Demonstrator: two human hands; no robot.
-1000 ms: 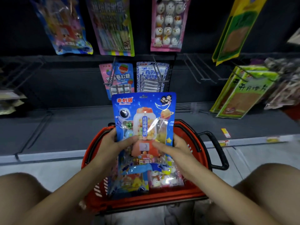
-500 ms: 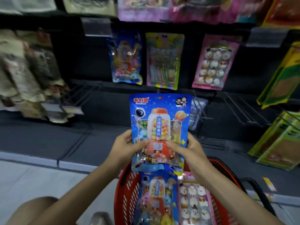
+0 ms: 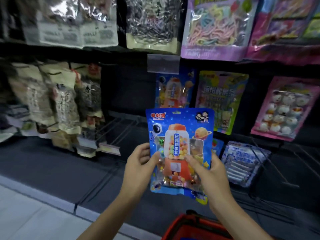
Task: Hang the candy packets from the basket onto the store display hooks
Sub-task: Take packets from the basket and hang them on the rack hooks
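A blue candy packet [image 3: 180, 135] with a red gumball machine printed on it stands upright in front of me. My left hand [image 3: 140, 163] grips its left edge and my right hand [image 3: 207, 172] grips its lower right side, thumbs on the front. A matching blue packet [image 3: 173, 89] hangs on a display hook just above and behind it. Only the rim of the red basket [image 3: 187, 226] shows at the bottom edge.
Bare wire hooks [image 3: 117, 130] stick out left of the held packet, with a price tag [image 3: 110, 148] at their tip. Brown snack bags [image 3: 60, 104] hang at left. Yellow [image 3: 223, 96] and pink [image 3: 284, 108] packets hang at right, a blue-white one [image 3: 242, 161] lower down.
Both hands have lifted the blue packet up out of the basket toward the hooks. My view has tilted upward, so the basket has dropped to the bottom edge and higher shelf rows show.
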